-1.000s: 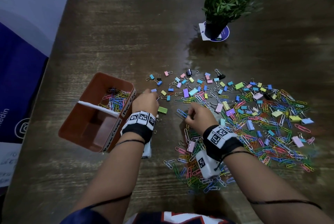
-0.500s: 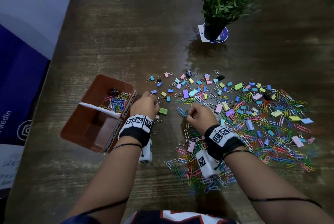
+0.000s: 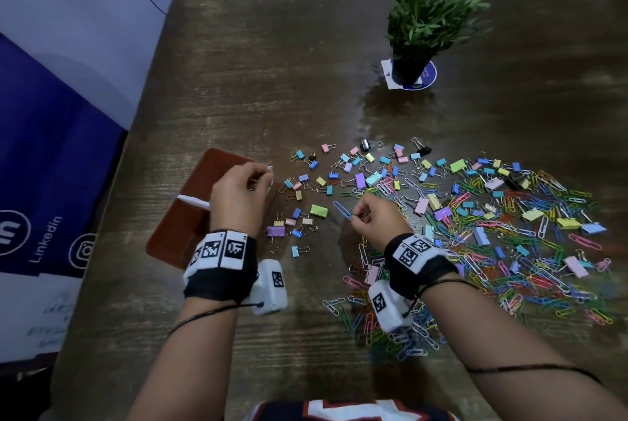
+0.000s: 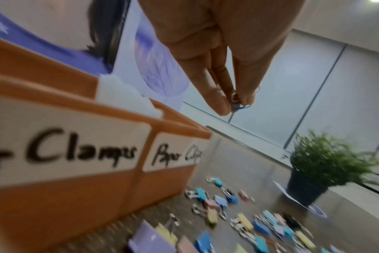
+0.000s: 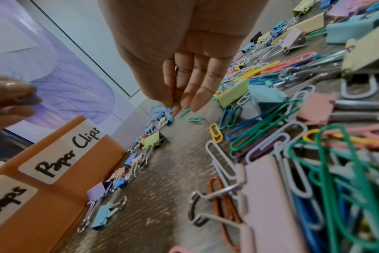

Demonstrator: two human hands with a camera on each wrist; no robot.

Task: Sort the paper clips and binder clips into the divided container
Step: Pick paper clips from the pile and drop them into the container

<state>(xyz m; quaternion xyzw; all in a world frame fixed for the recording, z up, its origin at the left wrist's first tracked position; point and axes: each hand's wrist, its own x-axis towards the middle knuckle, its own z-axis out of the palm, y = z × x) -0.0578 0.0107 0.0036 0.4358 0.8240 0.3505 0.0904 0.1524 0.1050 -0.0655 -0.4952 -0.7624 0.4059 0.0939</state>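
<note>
Over container (image 3: 190, 216), left hand (image 3: 238, 196) pinches small blue binder clip (image 4: 238, 105)

We can't see inside the brown divided plastic container (image 3: 190, 227); the left hand (image 3: 239, 196) covers its far compartment. Left wrist view is motion-blurred; its near white label (image 4: 61, 150) is cut off.

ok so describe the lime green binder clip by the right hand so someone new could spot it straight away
Start at the orange divided container on the table's left side. Between it and the right hand lies a loose cluster of small binder clips. The lime green binder clip sits at that cluster's right edge, wider than the small blue, pink and yellow ones beside it and the only green one there.
</note>
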